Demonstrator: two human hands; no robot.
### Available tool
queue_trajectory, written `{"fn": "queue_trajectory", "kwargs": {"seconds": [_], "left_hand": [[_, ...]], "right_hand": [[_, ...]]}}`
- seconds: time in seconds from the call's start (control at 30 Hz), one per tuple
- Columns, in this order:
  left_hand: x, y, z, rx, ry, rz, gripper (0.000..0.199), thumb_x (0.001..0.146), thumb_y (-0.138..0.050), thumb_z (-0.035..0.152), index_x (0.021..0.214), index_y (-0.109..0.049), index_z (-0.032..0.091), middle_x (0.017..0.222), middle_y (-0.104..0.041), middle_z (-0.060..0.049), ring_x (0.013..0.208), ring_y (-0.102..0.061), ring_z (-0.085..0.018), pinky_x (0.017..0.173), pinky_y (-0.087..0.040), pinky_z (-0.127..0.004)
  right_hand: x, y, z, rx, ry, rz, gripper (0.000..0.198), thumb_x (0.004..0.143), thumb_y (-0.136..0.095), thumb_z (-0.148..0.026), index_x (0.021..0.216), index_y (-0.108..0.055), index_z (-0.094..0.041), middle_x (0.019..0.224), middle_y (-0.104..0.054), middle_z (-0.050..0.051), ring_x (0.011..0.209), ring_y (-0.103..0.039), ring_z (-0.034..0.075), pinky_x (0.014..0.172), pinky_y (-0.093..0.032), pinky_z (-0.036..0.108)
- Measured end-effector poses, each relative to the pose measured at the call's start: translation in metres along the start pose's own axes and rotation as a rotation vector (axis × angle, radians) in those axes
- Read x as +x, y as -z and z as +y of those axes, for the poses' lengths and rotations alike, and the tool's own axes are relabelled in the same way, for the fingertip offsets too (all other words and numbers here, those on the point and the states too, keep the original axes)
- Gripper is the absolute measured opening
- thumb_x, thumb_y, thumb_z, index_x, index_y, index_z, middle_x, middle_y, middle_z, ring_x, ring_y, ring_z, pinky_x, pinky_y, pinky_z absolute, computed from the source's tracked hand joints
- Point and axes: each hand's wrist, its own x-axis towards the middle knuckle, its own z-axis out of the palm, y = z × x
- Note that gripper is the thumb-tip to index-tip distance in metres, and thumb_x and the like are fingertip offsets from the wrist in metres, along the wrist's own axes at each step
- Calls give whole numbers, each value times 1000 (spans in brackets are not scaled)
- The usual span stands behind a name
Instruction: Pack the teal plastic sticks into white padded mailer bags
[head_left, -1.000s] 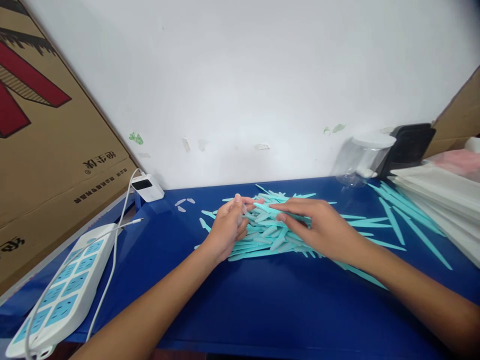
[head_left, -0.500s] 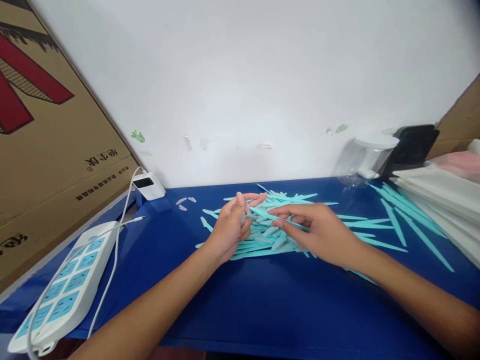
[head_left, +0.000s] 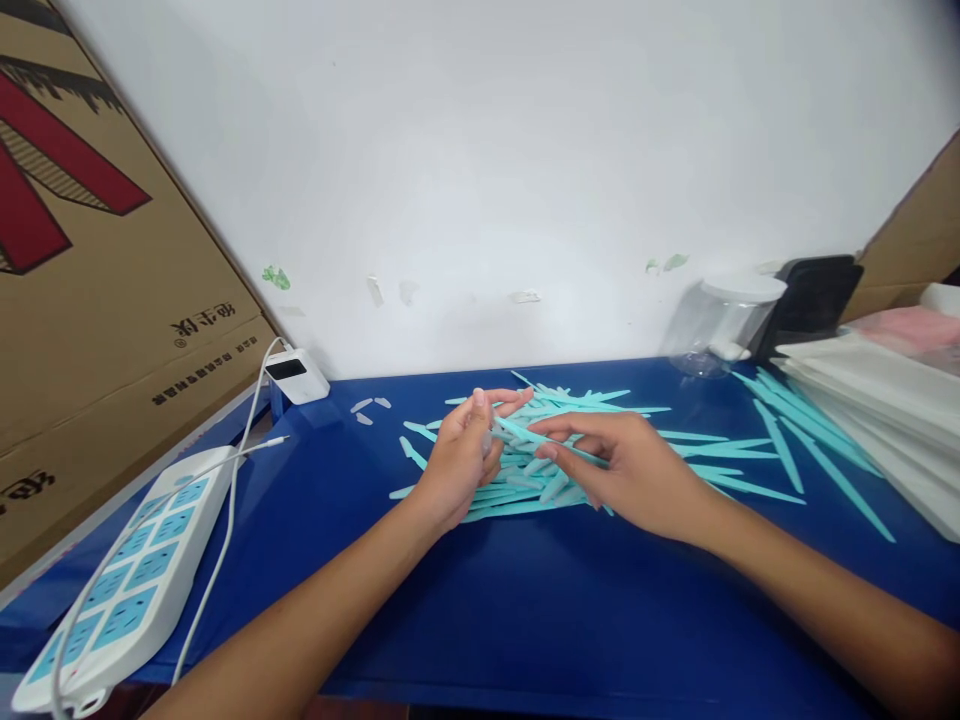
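In my right hand a slim turquoise eyebrow razor is pinched between thumb and fingers, its front end pointing left. My left hand meets that end, the thumb and curled fingers closed on a small clear plastic cap, mostly hidden; one finger is stretched toward the right. Beneath both hands spreads a pile of similar turquoise razors, lying in many directions. Several small translucent caps rest on the blue table, left of the pile.
A white power strip with a cable and a small white device lie at left by a cardboard box. At right are more razors, a clear jar, a black stand and stacked white sheets.
Both hands stay nearly where they were, the right one a touch further left with the razor. The view has shifted slightly.
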Motion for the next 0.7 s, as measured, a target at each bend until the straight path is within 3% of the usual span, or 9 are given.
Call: {"fn": "queue_trajectory", "kwargs": {"seconds": [0.13, 0.23, 0.33, 0.43, 0.6, 0.7], "left_hand": [[3, 3, 1, 118, -37, 44, 54, 94, -58, 67, 115, -71, 19, 83, -72, -7, 41, -21, -5, 41, -14, -24], [5, 8, 3, 197, -65, 41, 55, 93, -60, 66, 113, -74, 17, 50, -43, 4, 41, -18, -6, 42, -13, -24], [5, 10, 3, 229, -69, 0, 56, 94, -60, 66, 112, -76, 15, 48, -29, 8, 41, -19, -7, 43, -15, -23], [1, 8, 1, 273, -91, -46, 56, 96, -56, 65, 112, -76, 15, 49, -31, 7, 42, -22, -8, 44, -17, -24], [-5, 5, 4, 393, -143, -43, 54, 100, -50, 62, 107, -78, 17, 49, -36, 4, 45, -31, -12, 49, -26, -25], [-6, 6, 7, 491, -190, -48, 52, 103, -47, 58, 104, -79, 17, 50, -40, 2, 51, -40, -15, 53, -30, -26]], "right_hand": [[1, 2, 1, 75, -15, 56, 34, 96, -65, -43, 118, -78, -20, 68, -73, 2, 41, -55, 12, 45, -47, 26], [2, 6, 0, 125, -33, 105, 35, 93, -69, -46, 112, -79, -19, 80, -78, 6, 41, -55, 12, 43, -48, 27], [3, 11, -2, 144, -10, 127, 33, 91, -71, -48, 105, -80, -19, 92, -79, 8, 45, -57, 12, 45, -50, 27], [3, 11, -4, 159, 4, 86, 33, 93, -69, -48, 106, -80, -20, 95, -79, 8, 48, -57, 12, 46, -50, 27], [1, 9, -3, 150, 23, 89, 30, 94, -69, -45, 104, -80, -19, 75, -75, 4, 49, -54, 12, 46, -45, 26], [1, 9, -2, 116, 50, 104, 28, 95, -68, -44, 102, -80, -20, 77, -76, 5, 55, -59, 15, 50, -46, 27]]}}
